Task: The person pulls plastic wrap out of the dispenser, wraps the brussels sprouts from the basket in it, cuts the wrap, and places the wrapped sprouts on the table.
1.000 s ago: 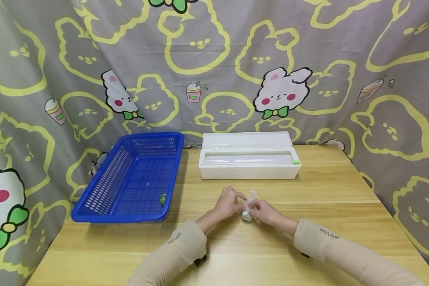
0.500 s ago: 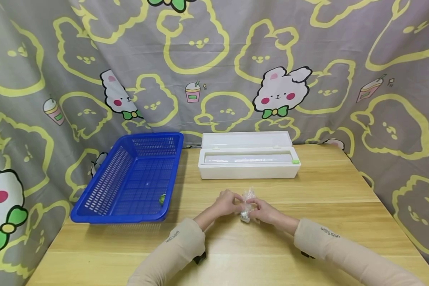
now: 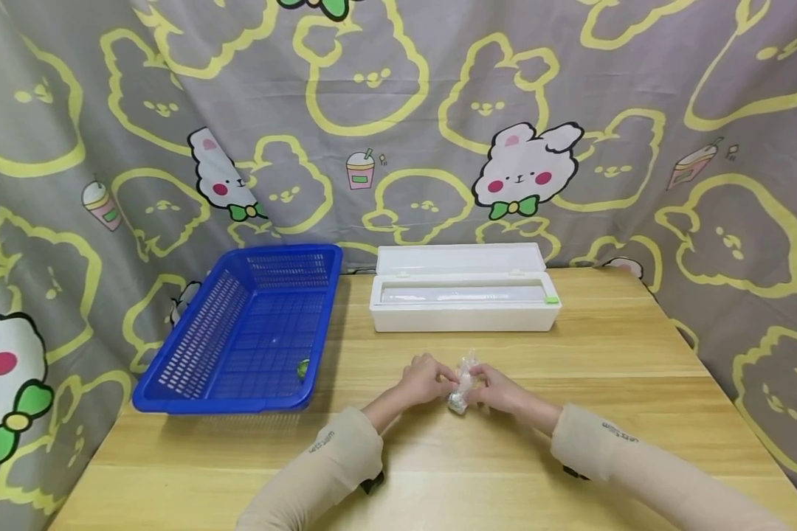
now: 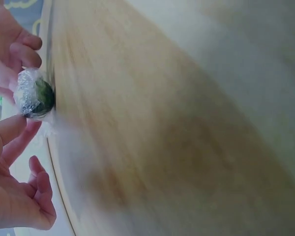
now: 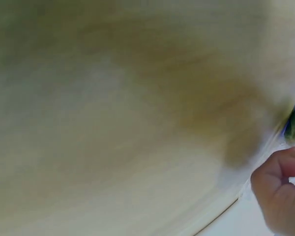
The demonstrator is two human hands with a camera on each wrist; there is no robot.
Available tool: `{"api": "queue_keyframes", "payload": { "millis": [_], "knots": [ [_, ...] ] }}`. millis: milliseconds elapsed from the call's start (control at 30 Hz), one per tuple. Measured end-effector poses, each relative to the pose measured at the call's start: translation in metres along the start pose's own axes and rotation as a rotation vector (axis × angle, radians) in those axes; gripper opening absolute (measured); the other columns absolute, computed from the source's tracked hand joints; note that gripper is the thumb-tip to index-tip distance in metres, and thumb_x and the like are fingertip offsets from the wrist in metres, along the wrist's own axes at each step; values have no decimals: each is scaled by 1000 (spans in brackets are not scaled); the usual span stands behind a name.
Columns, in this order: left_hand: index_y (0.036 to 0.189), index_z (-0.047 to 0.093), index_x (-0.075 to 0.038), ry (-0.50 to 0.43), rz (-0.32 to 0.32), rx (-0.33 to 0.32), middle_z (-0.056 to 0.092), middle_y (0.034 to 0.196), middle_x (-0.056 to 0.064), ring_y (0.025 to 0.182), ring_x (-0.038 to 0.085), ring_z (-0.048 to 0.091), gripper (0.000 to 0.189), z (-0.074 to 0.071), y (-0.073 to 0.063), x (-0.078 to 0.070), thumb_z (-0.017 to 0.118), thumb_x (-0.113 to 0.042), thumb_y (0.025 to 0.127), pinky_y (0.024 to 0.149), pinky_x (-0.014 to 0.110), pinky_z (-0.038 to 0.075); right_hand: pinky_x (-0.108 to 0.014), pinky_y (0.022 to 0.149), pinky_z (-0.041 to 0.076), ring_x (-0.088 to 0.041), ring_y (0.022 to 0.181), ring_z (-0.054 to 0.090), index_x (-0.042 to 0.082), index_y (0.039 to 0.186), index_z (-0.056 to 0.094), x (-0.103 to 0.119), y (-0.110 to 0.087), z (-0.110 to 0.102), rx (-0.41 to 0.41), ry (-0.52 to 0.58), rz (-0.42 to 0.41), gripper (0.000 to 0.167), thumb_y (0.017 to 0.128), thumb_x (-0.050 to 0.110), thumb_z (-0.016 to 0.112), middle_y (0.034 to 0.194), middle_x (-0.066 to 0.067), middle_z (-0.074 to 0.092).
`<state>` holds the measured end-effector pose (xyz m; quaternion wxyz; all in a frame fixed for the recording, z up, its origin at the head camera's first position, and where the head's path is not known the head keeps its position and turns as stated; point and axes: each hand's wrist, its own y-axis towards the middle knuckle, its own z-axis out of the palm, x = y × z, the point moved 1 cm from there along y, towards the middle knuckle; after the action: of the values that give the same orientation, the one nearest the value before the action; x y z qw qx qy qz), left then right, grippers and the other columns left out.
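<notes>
A small round dark green fruit or vegetable (image 4: 45, 93) is wrapped in clear cling film (image 4: 28, 92). Its loose, crumpled end of film (image 3: 467, 363) rises between the two hands in the head view. From the left side, my left hand (image 3: 425, 380) pinches the film with thumb and index finger, just above the wrapped piece. Opposite it, my right hand (image 3: 499, 387) holds the film's other side with bent fingers. In the right wrist view the right hand (image 5: 280, 189) partly covers the film, with the green surface showing beyond the fingers.
A blue plastic basket (image 3: 153, 402) stands on the left, with a small green item (image 3: 302, 369) inside its right wall. Behind the hands sits a white cling film dispenser (image 3: 465, 318), lid up, roll visible, a green slider at its right end. A patterned curtain (image 3: 398, 96) hangs behind the table.
Both hands stay at the wrapped piece. Their fingertips, close together at the film earlier, are now slightly farther apart, the right hand having shifted a little to the right.
</notes>
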<state>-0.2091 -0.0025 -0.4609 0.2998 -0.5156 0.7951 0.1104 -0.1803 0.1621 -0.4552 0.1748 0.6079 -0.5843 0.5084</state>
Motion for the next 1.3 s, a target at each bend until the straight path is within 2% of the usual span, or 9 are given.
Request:
{"api": "queue_keyframes", "payload": {
  "millis": [100, 267, 367, 567, 700, 833, 1067, 1200, 1300],
  "knots": [
    [89, 74, -18, 28, 9, -5, 57, 88, 1, 86, 20, 43, 13, 0, -3, -2, 67, -27, 81, 68, 31, 30, -45, 83, 41, -28, 91, 51, -12, 125, 36, 0, -5, -2, -22, -18, 10, 62, 78, 17, 64, 103, -20, 52],
    [95, 73, -19, 55, 37, 25, 50, 76, 0, 78, 15, 37, 20, -2, -8, -4, 65, -32, 82, 65, 28, 25, -32, 64, 39, -21, 71, 47, -15, 126, 32, -1, -11, -2, -44, -46, 17, 64, 83, 21, 62, 85, -13, 49],
    [97, 72, -18, 52, 56, 54, 45, 72, 0, 75, 14, 34, 22, -4, -10, -2, 67, -31, 80, 64, 27, 24, -28, 59, 37, -18, 67, 43, -16, 126, 32, -3, -12, 0, -43, -63, 20, 65, 84, 23, 62, 81, -9, 46],
    [96, 72, -16, -11, 49, 89, 48, 78, 2, 79, 13, 35, 26, -5, -11, 3, 75, -27, 73, 67, 28, 25, -39, 74, 44, -25, 83, 50, -17, 123, 37, 0, -10, 1, -35, -64, 23, 65, 80, 23, 65, 93, -16, 52],
    [93, 72, -15, -12, 59, 72, 50, 80, 3, 78, 13, 35, 26, -5, -13, 2, 77, -26, 71, 67, 28, 24, -49, 86, 40, -29, 95, 49, -17, 123, 39, 2, -7, 2, -6, -54, 7, 63, 79, 19, 66, 105, -20, 52],
    [90, 72, -14, -7, 58, 23, 49, 80, 3, 78, 13, 33, 24, -3, -17, -1, 77, -24, 70, 67, 27, 23, -43, 81, 39, -26, 89, 45, -13, 126, 38, 0, -5, 3, 15, 0, 1, 61, 78, 14, 66, 97, -16, 49],
    [88, 73, -14, 0, 44, -35, 54, 83, 1, 81, 14, 34, 23, 0, -19, -3, 79, -20, 67, 68, 27, 25, -32, 73, 41, -23, 87, 54, -10, 128, 29, 1, -5, 8, 26, 118, -93, 61, 77, -1, 61, 97, -18, 56],
    [89, 73, -13, -20, 58, -23, 65, 88, -1, 81, 14, 39, 22, 0, -20, -3, 78, -17, 68, 70, 30, 29, -29, 69, 41, -23, 85, 55, -9, 128, 27, 2, -6, 13, -31, 147, -83, 64, 74, -6, 61, 101, -20, 56],
    [91, 72, -15, -38, 98, -17, 69, 87, -3, 78, 12, 51, 21, 3, -18, 4, 77, -20, 71, 74, 31, 35, -28, 65, 41, -21, 78, 53, -12, 133, 19, 4, -6, 16, -73, 175, -44, 74, 73, -8, 62, 103, -21, 57]
  ]
}}
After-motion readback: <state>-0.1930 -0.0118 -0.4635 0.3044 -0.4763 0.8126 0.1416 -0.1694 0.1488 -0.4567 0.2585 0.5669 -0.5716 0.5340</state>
